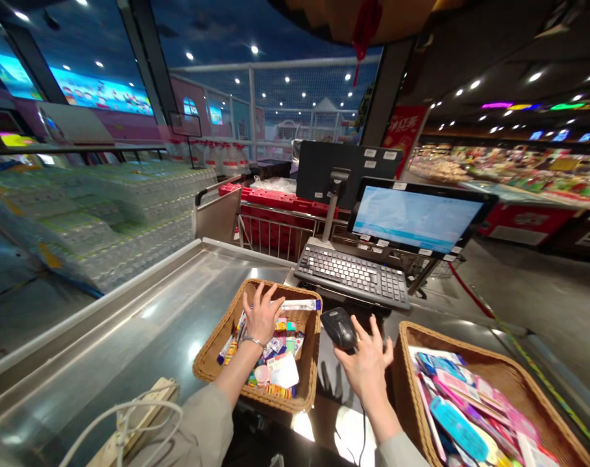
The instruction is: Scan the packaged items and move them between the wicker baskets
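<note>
My left hand is over a brown wicker basket, palm down with the fingers spread. Close to its fingertips, a long white packet with blue ends lies along the basket's far side; whether they touch, I cannot tell. Under and around this hand are small colourful packaged goods, among them a white card-like piece. My right hand is spread open just right of a black device that looks like a barcode scanner. Contact between them is unclear. A dark cord runs below the right wrist.
Right of me stands a second wicker basket filled with packaged goods, including a blue item. A keyboard and lit monitor are ahead. A power strip with white cables lies on the metal counter at left.
</note>
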